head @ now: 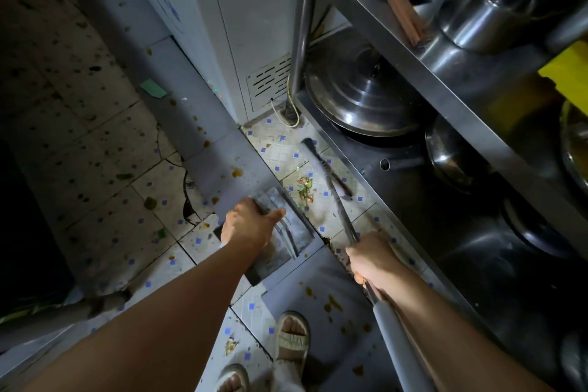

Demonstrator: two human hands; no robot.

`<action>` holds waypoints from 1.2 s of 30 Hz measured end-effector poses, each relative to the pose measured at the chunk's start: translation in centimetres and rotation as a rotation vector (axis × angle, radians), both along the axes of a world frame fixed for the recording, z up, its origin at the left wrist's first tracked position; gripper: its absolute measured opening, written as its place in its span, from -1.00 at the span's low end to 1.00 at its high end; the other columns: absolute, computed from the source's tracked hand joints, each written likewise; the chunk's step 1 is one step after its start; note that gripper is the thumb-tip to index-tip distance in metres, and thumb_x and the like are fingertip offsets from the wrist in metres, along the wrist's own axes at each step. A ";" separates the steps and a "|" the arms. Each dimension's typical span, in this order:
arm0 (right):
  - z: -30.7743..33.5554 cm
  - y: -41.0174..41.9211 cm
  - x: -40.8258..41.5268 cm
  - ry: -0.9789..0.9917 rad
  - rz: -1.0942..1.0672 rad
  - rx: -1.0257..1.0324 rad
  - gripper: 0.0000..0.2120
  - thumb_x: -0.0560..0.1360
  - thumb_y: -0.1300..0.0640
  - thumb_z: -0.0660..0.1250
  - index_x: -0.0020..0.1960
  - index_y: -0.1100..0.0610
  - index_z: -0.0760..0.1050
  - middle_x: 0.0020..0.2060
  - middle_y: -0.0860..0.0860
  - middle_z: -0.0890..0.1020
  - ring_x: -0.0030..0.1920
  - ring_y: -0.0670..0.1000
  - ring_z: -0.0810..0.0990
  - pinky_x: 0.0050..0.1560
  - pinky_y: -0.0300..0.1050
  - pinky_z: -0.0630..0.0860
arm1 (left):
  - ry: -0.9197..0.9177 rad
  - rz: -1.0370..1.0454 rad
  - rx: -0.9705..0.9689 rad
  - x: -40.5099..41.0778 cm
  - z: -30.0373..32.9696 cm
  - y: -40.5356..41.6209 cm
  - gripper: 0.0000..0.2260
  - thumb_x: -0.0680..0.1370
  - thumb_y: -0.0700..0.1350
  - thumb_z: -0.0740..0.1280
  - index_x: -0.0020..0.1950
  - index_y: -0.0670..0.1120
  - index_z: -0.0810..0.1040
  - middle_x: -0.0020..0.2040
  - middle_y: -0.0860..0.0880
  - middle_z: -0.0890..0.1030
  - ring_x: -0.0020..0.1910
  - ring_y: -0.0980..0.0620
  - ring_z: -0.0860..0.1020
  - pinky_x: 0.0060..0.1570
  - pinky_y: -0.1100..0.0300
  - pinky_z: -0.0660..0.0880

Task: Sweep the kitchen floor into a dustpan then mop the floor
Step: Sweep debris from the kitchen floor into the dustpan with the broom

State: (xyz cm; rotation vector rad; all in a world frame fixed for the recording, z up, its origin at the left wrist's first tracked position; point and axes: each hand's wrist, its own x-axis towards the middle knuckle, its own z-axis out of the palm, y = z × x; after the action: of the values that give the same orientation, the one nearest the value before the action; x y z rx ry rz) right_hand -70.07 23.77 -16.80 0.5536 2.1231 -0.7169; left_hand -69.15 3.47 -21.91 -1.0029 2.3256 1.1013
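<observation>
Left hand (246,223) grips the dustpan (283,232) on the floor (95,149); right hand (372,259) clasps the broom (331,181), bristles beside scraps (304,189) near the shelf's (413,188) edge

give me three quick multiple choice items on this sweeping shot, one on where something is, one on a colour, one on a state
1. Where does the small pile of food scraps lie?
A. between the dustpan and the broom head
B. inside the dustpan
C. beside the sandals

2. What colour are the little squares on the floor tiles?
A. red
B. blue
C. yellow

3. What is the left hand doing?
A. hanging free
B. pressing flat on the floor
C. gripping the dustpan

Key: 1 A, the scraps sit on tile ahead of the pan's lip, beside the broom. 2 B, the squares show blue. 3 C, fingers curl round the pan's rear edge.
</observation>
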 end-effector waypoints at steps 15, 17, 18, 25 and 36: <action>-0.6 1.8 -3.6 0.043 0.130 0.026 -0.69 0.54 0.21 0.16 -0.35 0.07 0.21 -0.28 0.02 0.46 -0.21 0.06 0.53 -0.56 -0.47 0.37 | -0.009 -0.033 -0.114 -7.4 -3.7 2.9 -0.41 0.30 0.39 0.34 -0.01 -0.10 0.58 -0.11 -0.11 0.65 -0.11 -0.12 0.62 -0.12 0.04 0.60; -0.2 1.3 -3.9 0.055 0.151 0.038 -0.70 0.55 0.20 0.15 -0.35 0.09 0.20 -0.10 0.12 0.55 0.04 0.15 0.58 -0.48 -0.31 0.38 | -0.011 -0.033 -0.115 -7.6 -4.0 2.7 -0.42 0.32 0.39 0.34 -0.01 -0.10 0.58 -0.12 -0.11 0.64 -0.13 -0.11 0.61 -0.17 0.08 0.58; -0.2 1.1 -4.1 0.059 0.159 0.034 -0.73 0.55 0.20 0.15 -0.33 0.10 0.23 -0.02 0.16 0.57 0.08 0.17 0.57 -0.41 -0.30 0.37 | -0.014 -0.031 -0.120 -7.7 -4.1 2.6 -0.43 0.33 0.38 0.34 -0.01 -0.10 0.58 -0.12 -0.10 0.64 -0.13 -0.10 0.61 -0.20 0.10 0.56; 0.1 -0.3 -5.2 0.015 0.238 0.055 -0.99 0.55 0.20 0.16 -0.05 0.13 0.33 0.11 0.22 0.56 0.12 0.21 0.56 0.04 -0.03 0.52 | 0.001 -0.030 -0.154 -9.3 -4.7 2.5 -0.48 0.35 0.35 0.35 -0.04 -0.10 0.56 -0.15 -0.10 0.63 -0.17 -0.10 0.61 -0.16 0.03 0.60; 4.1 1.3 -3.6 -0.346 -0.159 -0.330 -0.76 0.60 0.21 0.12 -0.25 0.12 0.25 -0.48 0.01 0.35 -0.62 -0.11 0.34 -0.61 -0.35 0.26 | 0.008 0.006 -0.109 -8.8 -3.7 2.9 -0.51 0.43 0.23 0.38 0.07 -0.18 0.51 -0.05 -0.15 0.61 -0.02 -0.15 0.57 -0.18 0.13 0.44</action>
State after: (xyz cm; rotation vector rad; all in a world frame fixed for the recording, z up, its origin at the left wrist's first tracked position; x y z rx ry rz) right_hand -73.66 25.04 -12.66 0.6185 1.6143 -0.9627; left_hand -77.92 6.37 -25.65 -1.0464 2.4130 0.9916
